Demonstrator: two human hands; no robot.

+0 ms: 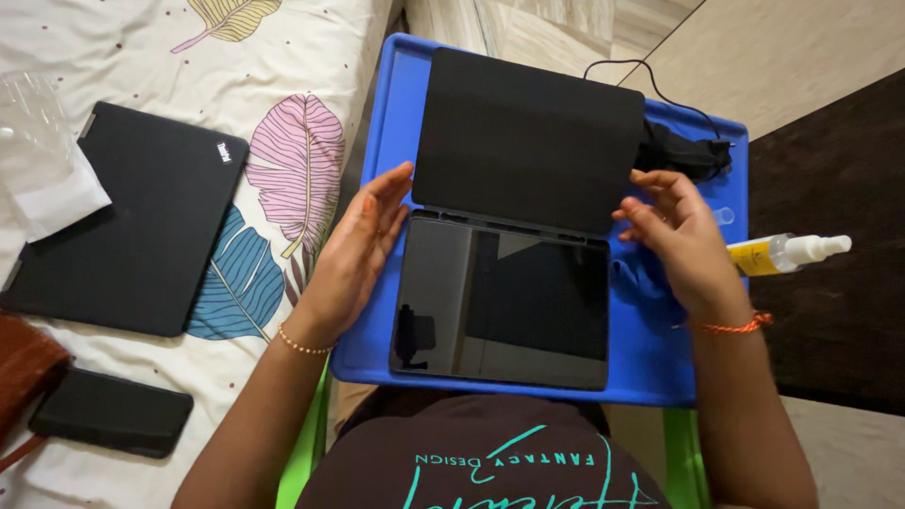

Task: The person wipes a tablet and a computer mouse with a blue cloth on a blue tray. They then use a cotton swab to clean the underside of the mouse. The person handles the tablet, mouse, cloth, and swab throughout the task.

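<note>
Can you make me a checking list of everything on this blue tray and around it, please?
Surface: blue tray across the person's lap, beside a leaf-print bedsheet.
Job's things: tablet, screen dark, in an opened black cover; blue cloth under the right hand.
Clutter: spray bottle at the tray's right edge; closed black laptop, black phone and clear plastic wrapper on the bed.
Grips: left hand open at the tablet's left edge; right hand open, on the cloth.
Cables: black cord with charger at the tray's far right corner.
Surroundings: tiled floor, dark mat.
</note>
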